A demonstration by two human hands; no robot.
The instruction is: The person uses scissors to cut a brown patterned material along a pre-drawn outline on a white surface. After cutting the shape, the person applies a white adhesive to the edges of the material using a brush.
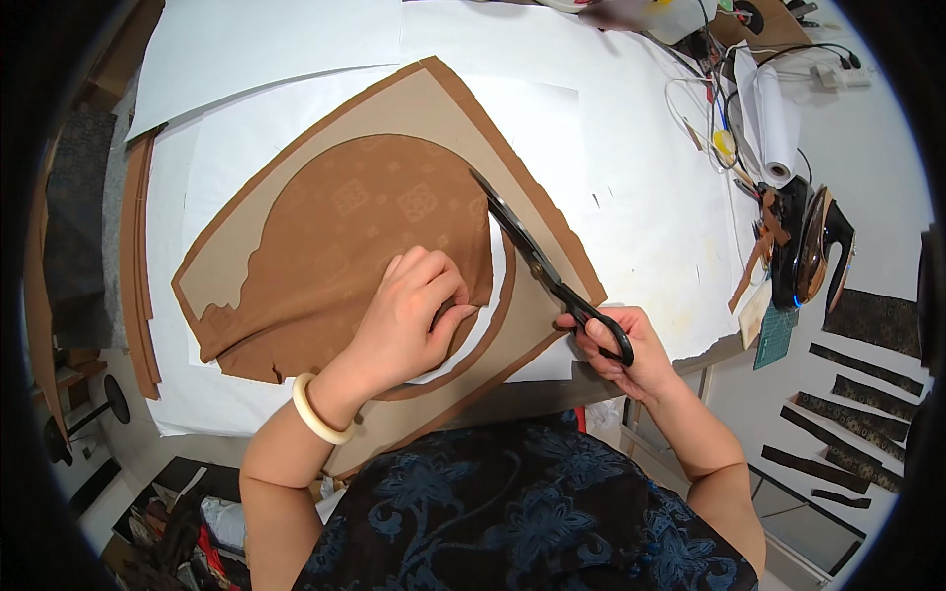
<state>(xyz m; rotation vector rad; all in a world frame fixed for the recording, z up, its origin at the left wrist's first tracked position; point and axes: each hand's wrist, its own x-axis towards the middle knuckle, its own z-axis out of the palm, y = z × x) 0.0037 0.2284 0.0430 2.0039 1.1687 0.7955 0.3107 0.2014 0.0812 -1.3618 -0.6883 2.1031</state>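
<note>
A brown patterned fabric piece [365,212] with a curved edge lies on a larger beige-backed fabric [458,113] with brown borders. My left hand [419,305] pinches the brown piece near its lower right edge, fingers curled and thumb pressed in. Black-handled scissors [537,261] are in my right hand [626,350], its fingers through and around the handles. Their dark blades point up and left, with the tips at the curved edge of the brown piece. Beside the blades, a curved gap in the beige fabric shows white paper.
White paper [660,227] covers the table. To the right stand an iron [816,246], a white paper roll [774,128], cables and a green mat [776,338]. Dark fabric strips [852,379] lie farther right. Brown strips [138,276] hang along the table's left edge.
</note>
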